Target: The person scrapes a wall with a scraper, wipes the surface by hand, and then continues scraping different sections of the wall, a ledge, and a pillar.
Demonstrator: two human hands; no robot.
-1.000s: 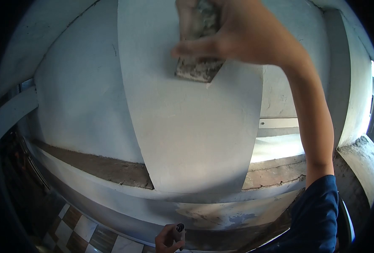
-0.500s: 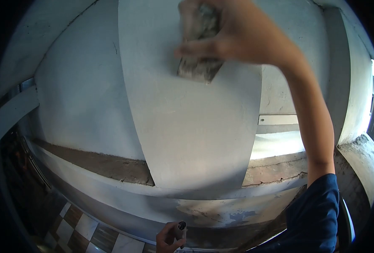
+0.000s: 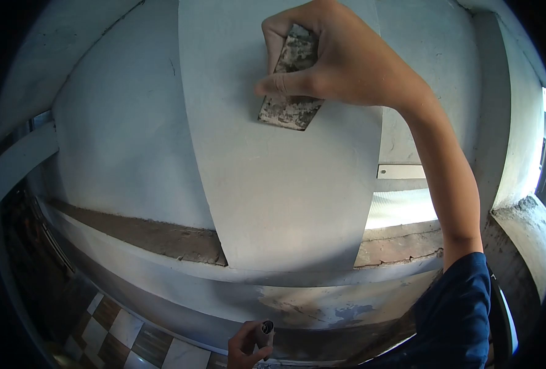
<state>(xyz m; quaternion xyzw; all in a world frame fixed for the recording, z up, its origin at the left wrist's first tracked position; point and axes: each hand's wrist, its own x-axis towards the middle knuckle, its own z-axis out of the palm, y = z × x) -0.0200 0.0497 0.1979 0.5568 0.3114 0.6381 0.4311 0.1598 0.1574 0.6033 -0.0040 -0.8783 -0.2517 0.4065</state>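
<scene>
My right hand [image 3: 322, 61] is raised high, with thumb and fingers closed round a flat rectangular block [image 3: 290, 114] mottled grey and white. The block lies at the upper part of a pale wall column [image 3: 279, 197]; whether its underside presses on the surface is hidden. Low in the view, my left hand [image 3: 245, 347] is wrapped round a short pale tube [image 3: 264, 334] with a dark opening at its top. The tube points upward, apart from the wall.
Dusty ledges [image 3: 156, 240] flank the column's foot. Below runs a low wall [image 3: 310, 307] with peeling paint. A checkered tile floor [image 3: 125, 329] shows at lower left. On the right are a bright ribbed panel [image 3: 402, 209] and a rough-edged sill [image 3: 525, 212].
My right hand and the block have moved slightly down the column, and their blur has gone. My left hand keeps the tube in nearly the same place.
</scene>
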